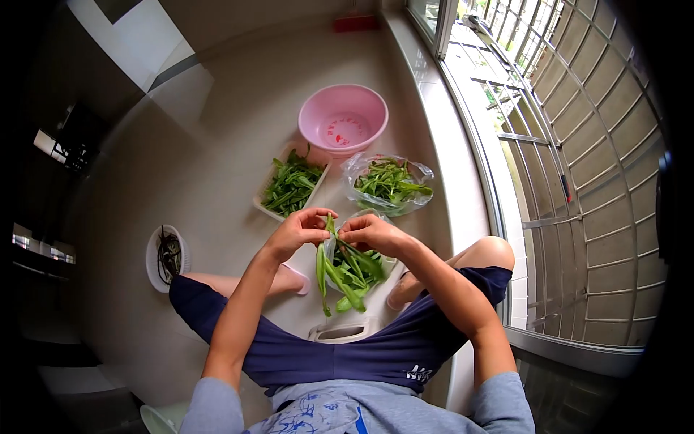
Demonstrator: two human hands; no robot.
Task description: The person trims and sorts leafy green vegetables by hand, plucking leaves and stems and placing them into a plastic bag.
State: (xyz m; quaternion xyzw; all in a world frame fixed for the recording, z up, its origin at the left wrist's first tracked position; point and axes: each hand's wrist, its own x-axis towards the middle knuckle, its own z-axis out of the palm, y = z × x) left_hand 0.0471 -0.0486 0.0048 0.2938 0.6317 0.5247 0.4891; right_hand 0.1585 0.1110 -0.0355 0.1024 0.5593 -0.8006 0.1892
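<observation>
the left hand [303,228] and right hand [371,233] both pinch the greens [322,278], held up over the pile [354,269]. a hard tug could tear them, and bits may drop on the floor [202,181] if either pinch slackens.

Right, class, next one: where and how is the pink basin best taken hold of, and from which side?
Probably by opposite left and right edges of its rim, coming down from above. The pink basin stands upright, its round mouth facing up, so the rim is exposed. The tray of greens and plastic bag crowd its near side, making that edge look more awkward.
</observation>
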